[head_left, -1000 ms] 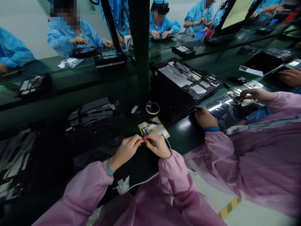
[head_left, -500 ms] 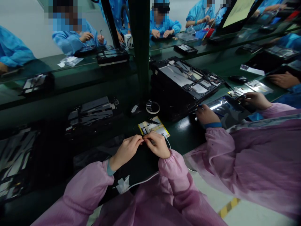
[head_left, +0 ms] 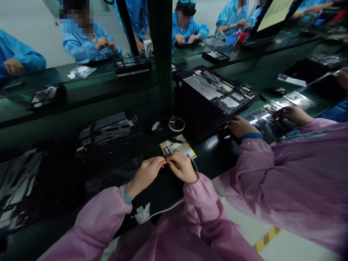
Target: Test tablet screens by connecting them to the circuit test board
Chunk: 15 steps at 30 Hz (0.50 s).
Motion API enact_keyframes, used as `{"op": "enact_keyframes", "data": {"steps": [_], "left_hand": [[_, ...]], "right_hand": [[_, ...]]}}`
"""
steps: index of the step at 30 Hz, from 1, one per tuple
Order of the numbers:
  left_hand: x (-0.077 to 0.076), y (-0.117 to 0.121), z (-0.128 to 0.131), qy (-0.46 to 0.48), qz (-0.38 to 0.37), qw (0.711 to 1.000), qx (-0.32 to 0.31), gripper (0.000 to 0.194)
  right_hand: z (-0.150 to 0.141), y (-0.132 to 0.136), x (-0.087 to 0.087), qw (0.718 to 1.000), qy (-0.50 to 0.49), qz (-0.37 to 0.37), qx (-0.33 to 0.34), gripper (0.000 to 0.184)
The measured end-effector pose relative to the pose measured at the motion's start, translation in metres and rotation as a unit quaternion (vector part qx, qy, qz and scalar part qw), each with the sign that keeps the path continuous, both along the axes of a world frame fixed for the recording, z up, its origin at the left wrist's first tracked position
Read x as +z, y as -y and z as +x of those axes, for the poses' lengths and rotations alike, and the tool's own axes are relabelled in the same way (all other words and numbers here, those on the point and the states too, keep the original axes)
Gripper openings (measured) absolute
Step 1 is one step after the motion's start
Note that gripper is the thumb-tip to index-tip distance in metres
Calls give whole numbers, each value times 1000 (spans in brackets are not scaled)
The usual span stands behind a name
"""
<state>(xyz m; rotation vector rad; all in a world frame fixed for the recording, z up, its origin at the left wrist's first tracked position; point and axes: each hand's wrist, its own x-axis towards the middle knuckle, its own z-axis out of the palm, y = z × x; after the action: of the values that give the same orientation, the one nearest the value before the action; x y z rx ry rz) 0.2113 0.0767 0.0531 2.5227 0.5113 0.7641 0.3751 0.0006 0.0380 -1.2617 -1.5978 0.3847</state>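
Hardly any change from a moment ago: left hand (head_left: 144, 174) and right hand (head_left: 182, 168) close together, fingertips (head_left: 163, 162) pinched on something too tiny to see, thin white wire (head_left: 193, 165) curving out by the right hand, yellow-edged card (head_left: 176, 145) just ahead on the green table (head_left: 217, 159), then tape roll (head_left: 176, 124) and big black case (head_left: 201, 90).

Behind the dark green upright post (head_left: 161, 54) stands a pale grey wall (head_left: 32, 25); right of it, pale floor (head_left: 293, 246) carries yellow-and-black tape (head_left: 266, 239).
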Motion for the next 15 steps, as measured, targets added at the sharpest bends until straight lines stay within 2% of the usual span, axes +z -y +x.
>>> {"op": "enact_keyframes", "data": {"steps": [15], "left_hand": [[0,1,0,2,-10,1000,5,13]], "right_hand": [[0,1,0,1000,-2,-5,-3,15]]}}
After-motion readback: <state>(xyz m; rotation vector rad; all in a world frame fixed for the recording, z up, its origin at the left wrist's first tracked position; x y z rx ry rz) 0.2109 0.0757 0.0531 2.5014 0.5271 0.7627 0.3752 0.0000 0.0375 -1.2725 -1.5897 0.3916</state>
